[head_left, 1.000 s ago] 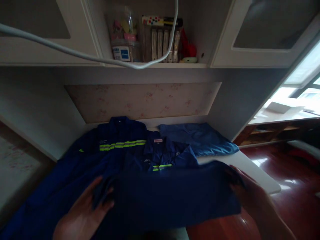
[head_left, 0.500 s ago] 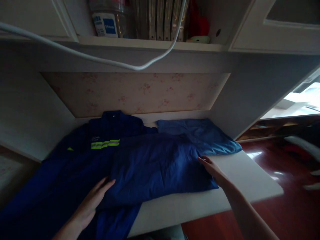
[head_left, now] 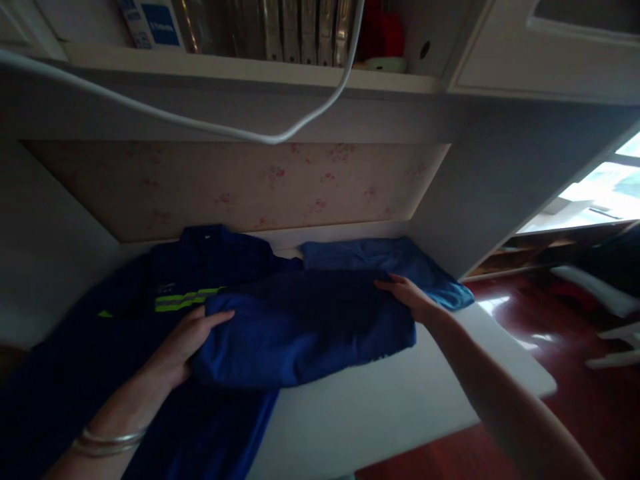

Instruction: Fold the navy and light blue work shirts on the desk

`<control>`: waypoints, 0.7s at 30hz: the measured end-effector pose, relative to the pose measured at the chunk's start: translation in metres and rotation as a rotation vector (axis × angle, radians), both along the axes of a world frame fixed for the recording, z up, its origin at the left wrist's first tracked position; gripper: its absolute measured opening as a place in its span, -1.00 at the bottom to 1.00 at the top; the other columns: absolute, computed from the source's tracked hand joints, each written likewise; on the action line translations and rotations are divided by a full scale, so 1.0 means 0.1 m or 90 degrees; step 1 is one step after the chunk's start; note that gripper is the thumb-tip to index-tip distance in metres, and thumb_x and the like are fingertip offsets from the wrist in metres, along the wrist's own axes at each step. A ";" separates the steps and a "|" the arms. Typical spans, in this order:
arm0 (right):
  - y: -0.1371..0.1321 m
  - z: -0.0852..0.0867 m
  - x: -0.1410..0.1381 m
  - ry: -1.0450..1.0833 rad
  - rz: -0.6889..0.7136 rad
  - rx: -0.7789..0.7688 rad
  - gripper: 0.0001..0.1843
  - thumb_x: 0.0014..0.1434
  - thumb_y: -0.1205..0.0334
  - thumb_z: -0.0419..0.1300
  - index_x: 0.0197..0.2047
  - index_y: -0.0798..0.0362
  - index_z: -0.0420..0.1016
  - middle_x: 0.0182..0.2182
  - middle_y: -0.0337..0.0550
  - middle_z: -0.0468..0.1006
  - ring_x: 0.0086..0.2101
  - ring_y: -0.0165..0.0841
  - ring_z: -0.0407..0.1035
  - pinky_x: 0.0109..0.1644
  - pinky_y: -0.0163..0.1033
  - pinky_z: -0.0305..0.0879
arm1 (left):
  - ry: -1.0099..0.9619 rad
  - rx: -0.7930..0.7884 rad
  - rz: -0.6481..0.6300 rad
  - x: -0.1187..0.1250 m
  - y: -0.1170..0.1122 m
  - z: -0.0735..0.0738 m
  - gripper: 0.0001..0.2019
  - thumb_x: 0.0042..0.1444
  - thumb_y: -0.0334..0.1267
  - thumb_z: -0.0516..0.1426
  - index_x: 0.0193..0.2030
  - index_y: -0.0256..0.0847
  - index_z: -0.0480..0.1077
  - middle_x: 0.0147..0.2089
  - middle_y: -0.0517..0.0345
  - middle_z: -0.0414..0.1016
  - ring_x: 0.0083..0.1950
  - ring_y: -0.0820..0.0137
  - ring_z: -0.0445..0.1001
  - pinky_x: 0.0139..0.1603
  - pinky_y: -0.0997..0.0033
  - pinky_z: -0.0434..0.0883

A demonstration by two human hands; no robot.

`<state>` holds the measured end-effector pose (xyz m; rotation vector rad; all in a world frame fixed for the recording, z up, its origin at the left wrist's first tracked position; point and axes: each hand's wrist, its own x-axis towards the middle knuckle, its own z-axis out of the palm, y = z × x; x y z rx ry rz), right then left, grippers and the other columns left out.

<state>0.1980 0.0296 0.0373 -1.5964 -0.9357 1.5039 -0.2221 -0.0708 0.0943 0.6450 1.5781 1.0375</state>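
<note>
Left hand [head_left: 183, 341] touches folded garment [head_left: 305, 327] lying left-to-right.

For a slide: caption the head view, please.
Left hand and right hand touch a folded blue garment over a reflective-striped jacket.

A folded dark-blue garment [head_left: 305, 327] lies flat, partly overlapping a reflective-striped work jacket [head_left: 165, 293].

White desk [head_left: 380, 413] holds a dark jacket [head_left: 210, 257], folded cloth [head_left: 305, 327] and blue garment [head_left: 365, 257]
</note>
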 end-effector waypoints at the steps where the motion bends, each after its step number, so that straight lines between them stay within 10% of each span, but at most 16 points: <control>1: 0.15 0.18 0.08 -0.022 -0.012 0.026 -0.53 0.04 0.16 0.39 0.04 0.01 0.51 -0.33 -0.08 0.68 -0.35 -0.15 0.57 -0.27 -0.02 0.55 | -0.018 0.034 0.012 0.09 0.13 0.15 -0.63 -0.17 -0.29 0.40 -0.15 -0.19 0.53 -0.35 0.06 0.65 -0.34 0.17 0.65 -0.27 0.15 0.62; 5: 0.68 0.81 0.52 -0.101 -0.095 0.109 -0.51 0.11 0.21 0.34 0.12 0.06 0.48 -0.27 0.02 0.68 -0.38 -0.21 0.55 -0.24 -0.03 0.51 | -0.088 0.227 0.039 0.54 0.63 0.57 -0.59 -0.13 -0.33 0.35 -0.06 -0.18 0.52 -0.32 0.16 0.66 -0.29 0.25 0.65 -0.15 0.22 0.60; 9: 0.99 1.05 1.11 -0.225 -0.150 0.132 -0.54 0.21 0.15 0.25 0.15 0.11 0.46 -0.22 0.09 0.66 -0.37 -0.26 0.54 -0.20 -0.06 0.43 | -0.156 0.294 -0.004 1.05 0.98 0.55 -0.51 -0.12 -0.34 0.34 0.03 -0.19 0.49 -0.18 0.11 0.67 -0.15 0.24 0.64 0.01 0.18 0.54; 15: 1.05 0.78 1.73 -0.577 -0.268 0.156 -0.25 0.04 0.19 0.38 0.26 0.25 0.31 0.07 0.47 0.44 0.01 0.04 0.38 0.02 0.12 0.24 | -0.083 0.172 -0.153 1.57 1.04 -0.32 -0.51 0.13 -0.05 0.19 0.19 -0.15 0.37 0.06 -0.08 0.60 0.06 0.18 0.57 0.12 0.07 0.47; 19: 0.78 0.31 1.58 -0.638 -0.227 0.261 -0.19 0.01 0.13 0.36 0.30 0.12 0.24 0.04 0.23 0.49 0.01 0.00 0.39 0.03 0.08 0.28 | 0.061 0.152 -0.148 1.18 0.38 -0.95 -0.41 0.01 -0.05 0.28 0.16 -0.26 0.38 0.20 -0.26 0.46 0.27 0.05 0.39 0.35 -0.08 0.22; 21: 0.50 -0.01 1.28 -0.539 -0.162 0.347 -0.30 0.01 0.03 0.33 0.21 0.03 0.32 -0.07 0.04 0.55 -0.16 -0.13 0.47 -0.10 -0.02 0.38 | 0.336 0.266 -0.269 0.79 -0.09 -1.17 -0.51 0.07 0.05 0.21 0.09 -0.15 0.46 0.24 -0.13 0.44 0.30 0.10 0.36 0.39 -0.05 0.19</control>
